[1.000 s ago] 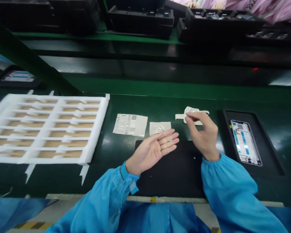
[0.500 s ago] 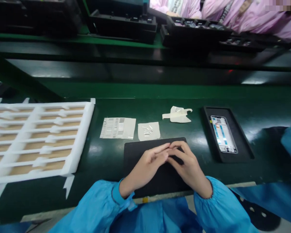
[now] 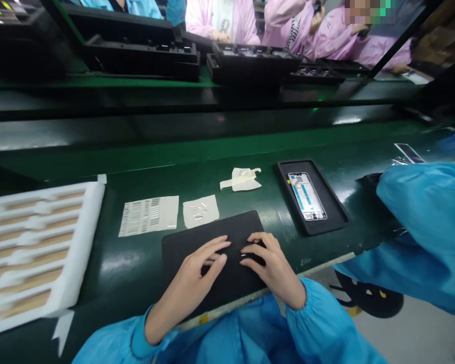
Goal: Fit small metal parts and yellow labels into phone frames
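My left hand (image 3: pixel 202 270) is over a black mat (image 3: pixel 250 222), thumb and fingers apart, with nothing seen in it. To its right, my right hand (image 3: pixel 273 263) has its fingers curved and parted above the same mat. A tiny white piece (image 3: pixel 243 255) shows by the right fingertips; whether they touch it I cannot tell. Beyond the mat lie a pale sheet with rows of thin strips (image 3: pixel 149 215) and a smaller pale sheet with a few loose slivers (image 3: pixel 200 211). Behind them is a crumpled piece of cream tape and film (image 3: pixel 241 179).
At the right, a black tray (image 3: pixel 331 215) holds a silver phone frame (image 3: pixel 308 197). A white foam rack (image 3: pixel 79 242) stands at the left. A co-worker's blue sleeve (image 3: pixel 420 202) reaches in from the right. Across the bench, people in pink sit behind black trays (image 3: pixel 250 63).
My hands have come apart from where their fingertips met, and the tiny white piece now shows between them. The view has turned right, so bench items appear further left.
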{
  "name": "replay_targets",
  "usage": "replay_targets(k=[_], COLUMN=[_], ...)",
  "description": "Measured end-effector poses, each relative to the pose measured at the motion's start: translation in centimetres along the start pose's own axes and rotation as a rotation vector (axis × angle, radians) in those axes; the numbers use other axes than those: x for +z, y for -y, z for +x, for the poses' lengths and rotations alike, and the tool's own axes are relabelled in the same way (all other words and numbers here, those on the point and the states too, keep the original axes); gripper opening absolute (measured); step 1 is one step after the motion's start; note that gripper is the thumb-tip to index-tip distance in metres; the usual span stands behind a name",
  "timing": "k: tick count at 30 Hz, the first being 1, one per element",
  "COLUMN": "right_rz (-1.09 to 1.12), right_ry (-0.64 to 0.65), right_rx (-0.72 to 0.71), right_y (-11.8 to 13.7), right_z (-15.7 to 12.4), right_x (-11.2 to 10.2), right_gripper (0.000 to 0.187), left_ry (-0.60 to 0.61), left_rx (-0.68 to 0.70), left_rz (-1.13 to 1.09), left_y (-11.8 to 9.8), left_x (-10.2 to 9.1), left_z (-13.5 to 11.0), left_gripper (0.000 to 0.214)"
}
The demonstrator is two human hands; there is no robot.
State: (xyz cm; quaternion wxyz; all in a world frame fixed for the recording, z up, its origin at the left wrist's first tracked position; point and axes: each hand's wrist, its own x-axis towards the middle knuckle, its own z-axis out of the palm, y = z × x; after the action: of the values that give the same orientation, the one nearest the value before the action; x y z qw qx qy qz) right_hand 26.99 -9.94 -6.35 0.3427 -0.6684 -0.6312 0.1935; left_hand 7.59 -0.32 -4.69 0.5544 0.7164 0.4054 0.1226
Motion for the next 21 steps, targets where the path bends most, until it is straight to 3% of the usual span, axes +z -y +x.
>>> replay_targets(k=[2,4,6,7,10,13,17,21], right_rz=[0.053,0.003,-0.187,-0.290,-0.511,-0.556,-0.575,-0.563], right_ry=[-0.126,-0.391,-0.638,-0.668,-0.451,-0.316,-0.365,-0.511], right_rx=[0.005,0.075,0.207,0.282,0.579,0.680,0.732,0.742], right_y=[-0.8,-3.1,-6.7,-8.7,-13.7,-15.6,-14.6,-11.9], right_z=[0.5,1.4,2.6,3.2,4.9,5.9,6.3,6.0], right_x=[-1.6,-4.4,-7.8,-9.4,-12.7,-13.1,-12.8,-14.2], right_gripper=[0.013,0.020,0.021,0.022,0.028,0.025,0.028,0.033], left_ry=[0.008,-0.007,-0.045,-0.064,-0.086,-0.078,-0.081,-0.090], left_rx=[0.000,0.002,0.008,0.013,0.034,0.037,0.033,0.052], left_rz=[0.023,0.023,0.022,0.025,0.029,-0.006,-0.065,-0.126], left_y=[0.6,1.1,1.3,1.4,1.2,1.0,1.0,0.8], left_x=[-0.1,-0.1,0.0,0.0,0.1,0.1,0.0,0.0], left_z=[-0.3,-0.5,-0.7,-0.8,-0.9,-0.8,-0.9,-1.3], left_gripper=[0.035,0.034,0.033,0.033,0.034,0.034,0.033,0.030])
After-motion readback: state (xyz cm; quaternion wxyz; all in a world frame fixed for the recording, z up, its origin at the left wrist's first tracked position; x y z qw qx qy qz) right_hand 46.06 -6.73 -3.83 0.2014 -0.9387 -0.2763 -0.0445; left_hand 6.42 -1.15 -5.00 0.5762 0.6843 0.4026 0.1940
